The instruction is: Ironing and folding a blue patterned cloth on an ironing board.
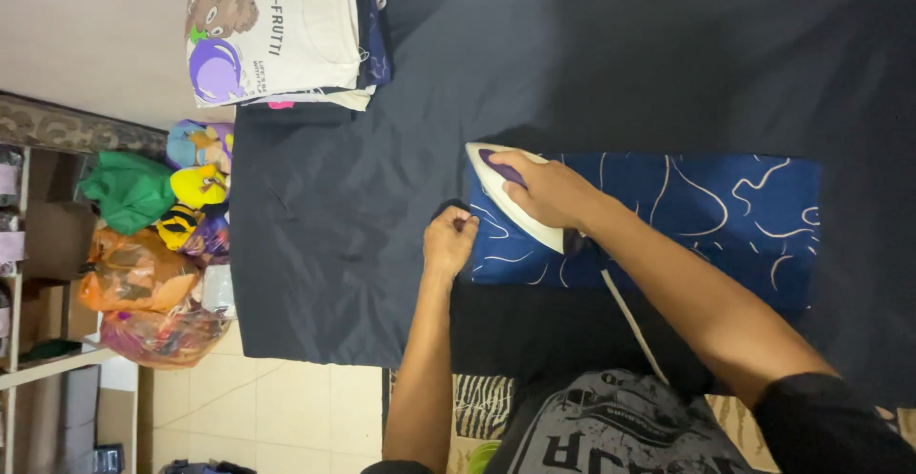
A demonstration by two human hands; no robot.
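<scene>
Nearest the camera: the person's grey printed shirt (611, 426), low in the view, both forearms reaching out from it.

Right hand (549, 188) is clamped on the handle of a white iron (506, 197) with a purple grip, soleplate down on a blue cloth with white squiggle lines (706, 216). That cloth lies flat, centre-right, on a wide dark sheet (382, 149) that covers the ironing surface. Left hand (448, 240) is closed in a pinch on the cloth's left edge, just beside the iron's tip, knuckles up. The hands are apart but near each other. The iron's white cord (634, 326) runs back toward the person, under the right forearm.

Risks, as I judge them: pinching fingers sit close to the hot plate, so a slide left could burn them; the cord could snag on the forearm and tug the iron; leaving the iron parked could scorch the cloth.

Counts: one iron, one blue cloth, one dark sheet, one stack of folded clothes (286, 30) at far left with a cartoon print shirt on top. Left of the sheet, a heap of plastic bags (143, 283), one green bag (129, 192), soft toys (196, 188); number unclear. Tiled floor (277, 407) near left.
</scene>
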